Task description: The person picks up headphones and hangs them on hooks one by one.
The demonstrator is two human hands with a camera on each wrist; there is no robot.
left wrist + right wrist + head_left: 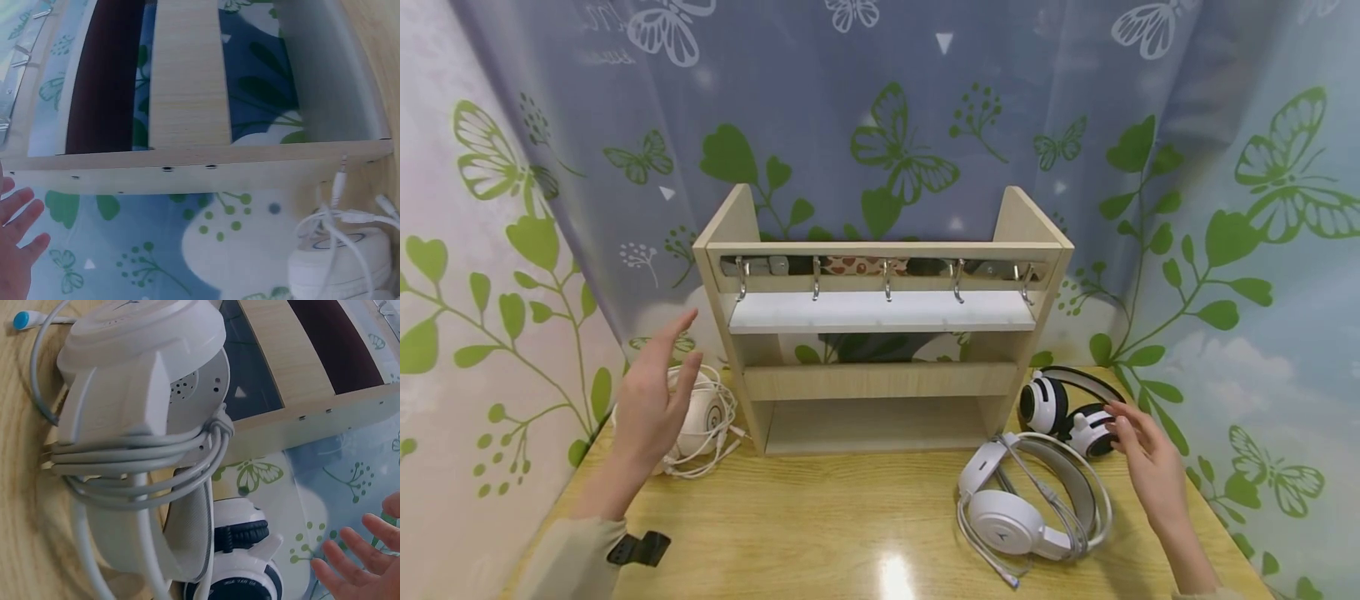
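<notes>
On the table, at the foot of a rack fitted with metal hooks, three headsets are noted. The white headset lies in front of the rack's right end, its grey cord wound about the band. The black-and-white headset lies just beside the rack on the right. What appears to be another, the corded headset, stands at the left side, partly hidden by the left hand. None hangs from the hooks.

The left hand is raised, fingers extended, holding nothing. The right hand is relaxed, fingers slightly bent, also holding nothing; it is near the black-and-white headset, contact not established in the head view.

In this inspector's judgement, the step is a reach, without grip. Taking up a headset next would call for fingers closing about its band, clear of loose cord.
</notes>
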